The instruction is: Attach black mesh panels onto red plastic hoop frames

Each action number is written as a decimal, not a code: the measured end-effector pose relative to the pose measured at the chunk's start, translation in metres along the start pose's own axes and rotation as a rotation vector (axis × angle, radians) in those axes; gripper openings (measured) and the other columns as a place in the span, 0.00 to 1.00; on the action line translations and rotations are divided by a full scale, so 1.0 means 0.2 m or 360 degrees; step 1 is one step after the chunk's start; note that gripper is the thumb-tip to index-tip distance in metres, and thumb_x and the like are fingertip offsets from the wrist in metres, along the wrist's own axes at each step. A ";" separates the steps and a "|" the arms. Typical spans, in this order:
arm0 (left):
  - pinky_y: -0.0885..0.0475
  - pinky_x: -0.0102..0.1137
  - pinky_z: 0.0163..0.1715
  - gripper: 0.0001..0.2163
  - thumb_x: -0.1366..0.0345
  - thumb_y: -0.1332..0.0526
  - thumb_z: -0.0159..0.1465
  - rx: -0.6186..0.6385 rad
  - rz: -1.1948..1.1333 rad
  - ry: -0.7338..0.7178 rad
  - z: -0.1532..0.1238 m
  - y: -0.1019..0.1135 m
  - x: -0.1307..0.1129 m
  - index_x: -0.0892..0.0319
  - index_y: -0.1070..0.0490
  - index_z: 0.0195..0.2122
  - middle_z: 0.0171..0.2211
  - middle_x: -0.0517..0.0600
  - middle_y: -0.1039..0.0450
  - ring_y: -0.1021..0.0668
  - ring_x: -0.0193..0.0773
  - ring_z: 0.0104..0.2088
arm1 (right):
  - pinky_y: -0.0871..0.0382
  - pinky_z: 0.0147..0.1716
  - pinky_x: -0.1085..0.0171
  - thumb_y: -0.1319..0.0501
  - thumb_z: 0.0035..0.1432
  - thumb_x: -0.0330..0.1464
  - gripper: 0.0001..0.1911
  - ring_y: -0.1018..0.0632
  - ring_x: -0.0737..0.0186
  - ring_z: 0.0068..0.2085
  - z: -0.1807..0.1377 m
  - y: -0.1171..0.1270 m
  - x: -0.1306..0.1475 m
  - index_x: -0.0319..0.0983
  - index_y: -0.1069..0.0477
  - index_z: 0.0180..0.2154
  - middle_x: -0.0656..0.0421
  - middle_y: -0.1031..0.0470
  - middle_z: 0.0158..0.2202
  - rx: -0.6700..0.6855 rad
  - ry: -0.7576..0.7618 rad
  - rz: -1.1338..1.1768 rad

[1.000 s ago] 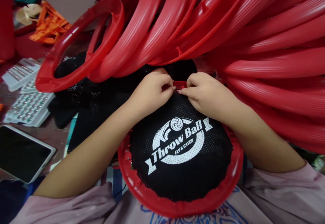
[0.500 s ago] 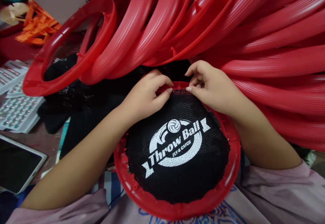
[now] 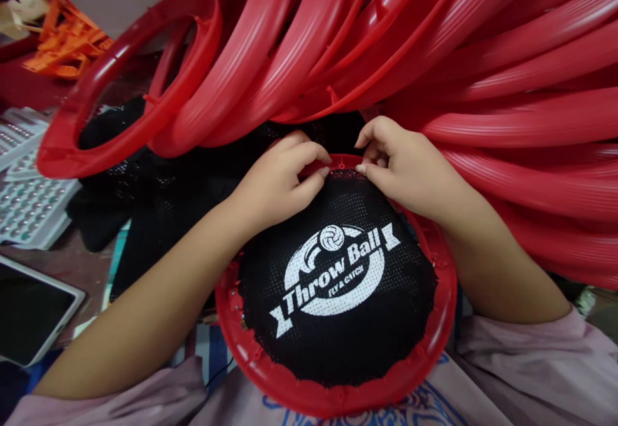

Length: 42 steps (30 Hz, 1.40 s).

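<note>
A red plastic ring (image 3: 340,400) rests over my lap, with a round black mesh (image 3: 294,349) stretched across it. White "Throw Ball" lettering is printed on the mesh, and its edge meets the ring in scallops. At the far rim, my left hand (image 3: 294,175) pinches the mesh edge between thumb and fingers. Across a small gap, my right hand (image 3: 393,165) has its thumb on the same edge, other fingers curled behind it and the index finger raised. A short stretch of mesh edge and a small peg on the ring show between my hands.
Many red rings (image 3: 521,117) are piled behind and to the right. Black mesh pieces (image 3: 174,188) lie beyond my left arm. On the left are white trays of small shiny parts (image 3: 36,210), a tablet-like device (image 3: 36,310) and orange plastic pieces (image 3: 72,37).
My hands keep their hold on the mesh edge with almost no movement. The view has shifted slightly.
</note>
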<state>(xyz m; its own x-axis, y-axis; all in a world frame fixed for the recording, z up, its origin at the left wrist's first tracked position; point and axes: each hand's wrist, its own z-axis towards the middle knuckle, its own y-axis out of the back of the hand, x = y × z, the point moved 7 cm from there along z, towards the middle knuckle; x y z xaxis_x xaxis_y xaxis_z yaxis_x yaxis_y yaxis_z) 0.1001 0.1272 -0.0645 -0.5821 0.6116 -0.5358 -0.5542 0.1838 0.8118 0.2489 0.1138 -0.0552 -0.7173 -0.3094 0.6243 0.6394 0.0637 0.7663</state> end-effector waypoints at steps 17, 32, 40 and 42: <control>0.30 0.47 0.45 0.18 0.64 0.50 0.68 0.0334 0.0906 0.0150 -0.10 0.09 -0.05 0.65 0.35 0.56 0.42 0.62 0.27 0.25 0.54 0.41 | 0.42 0.29 0.62 0.45 0.65 0.34 0.15 0.25 0.59 0.30 -0.14 0.01 0.19 0.36 0.26 0.29 0.53 0.23 0.28 0.0551 0.0148 -0.0753; 0.26 0.44 0.46 0.12 0.62 0.43 0.66 0.0374 0.0541 0.0147 -0.06 0.10 -0.10 0.63 0.27 0.44 0.42 0.58 0.26 0.23 0.49 0.43 | 0.42 0.24 0.62 0.44 0.64 0.31 0.12 0.23 0.57 0.29 -0.10 -0.13 0.11 0.38 0.23 0.33 0.52 0.21 0.30 0.0482 0.0137 -0.0857; 0.29 0.42 0.53 0.12 0.60 0.38 0.62 0.0113 0.0021 0.0065 -0.02 0.07 -0.01 0.63 0.22 0.40 0.49 0.58 0.27 0.24 0.46 0.50 | 0.40 0.29 0.64 0.41 0.59 0.30 0.05 0.25 0.61 0.32 -0.08 -0.01 0.14 0.38 0.27 0.34 0.57 0.24 0.33 0.0193 0.0045 -0.0520; 0.28 0.39 0.52 0.11 0.59 0.37 0.62 0.0033 -0.0128 0.0093 -0.04 0.08 0.02 0.61 0.21 0.36 0.48 0.56 0.25 0.23 0.44 0.48 | 0.40 0.29 0.65 0.41 0.58 0.29 0.04 0.27 0.63 0.30 -0.07 0.01 0.13 0.37 0.28 0.35 0.60 0.26 0.29 0.0154 0.0041 -0.0380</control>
<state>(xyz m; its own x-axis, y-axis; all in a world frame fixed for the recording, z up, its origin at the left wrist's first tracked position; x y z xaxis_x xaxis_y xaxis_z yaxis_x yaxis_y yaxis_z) 0.0849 0.1266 -0.0558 -0.5704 0.5483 -0.6116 -0.5884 0.2467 0.7700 0.2353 0.0928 -0.0393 -0.8368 -0.3504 0.4208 0.4223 0.0761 0.9032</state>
